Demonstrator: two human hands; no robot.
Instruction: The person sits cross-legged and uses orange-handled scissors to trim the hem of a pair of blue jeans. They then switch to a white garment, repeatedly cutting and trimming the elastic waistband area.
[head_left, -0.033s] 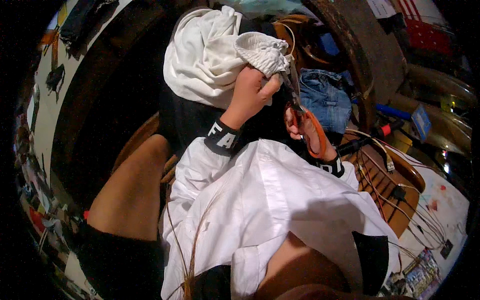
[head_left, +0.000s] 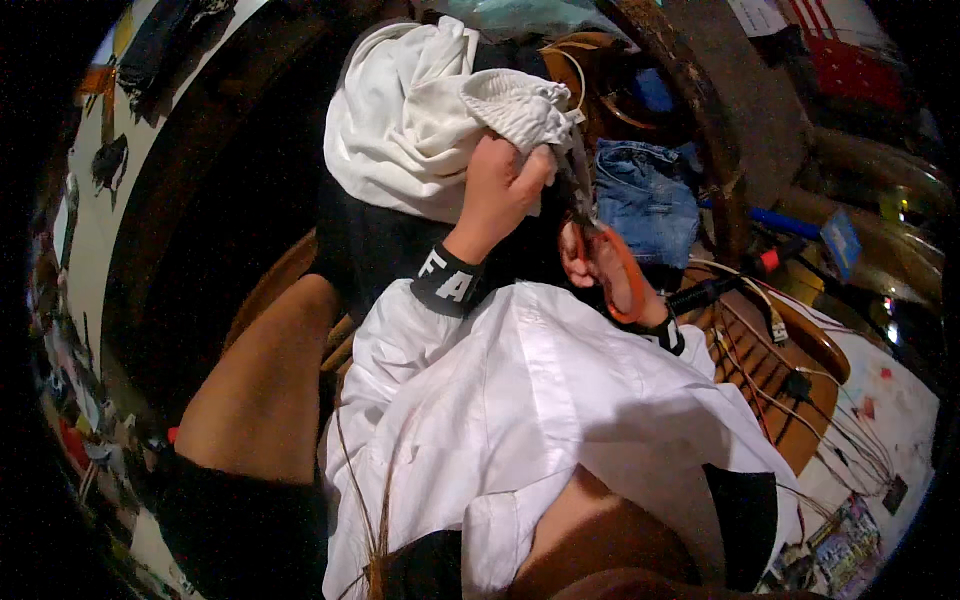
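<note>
My left hand [head_left: 492, 198] is closed round the gathered, elastic-looking edge of a white cloth [head_left: 395, 130]. The cloth lies bunched over a dark surface, and its ribbed edge stands up above my fingers. Just to the right, my right hand [head_left: 597, 262] grips a pair of scissors with orange handles [head_left: 630, 280]. Their dark blades point up and away, close beside the gathered edge. Whether the blades touch the cloth I cannot tell.
Folded blue denim [head_left: 648, 200] lies right of the scissors. Further right are a blue-handled tool [head_left: 775, 220], a black tube [head_left: 700, 293] and several loose cables [head_left: 830, 410] over a brown slatted wooden seat [head_left: 760, 375]. A dark curved rim [head_left: 725, 130] runs along the far right.
My right hand and the scissors have shifted slightly left and nearer to me. The gathered edge in my left hand has moved a little left.
</note>
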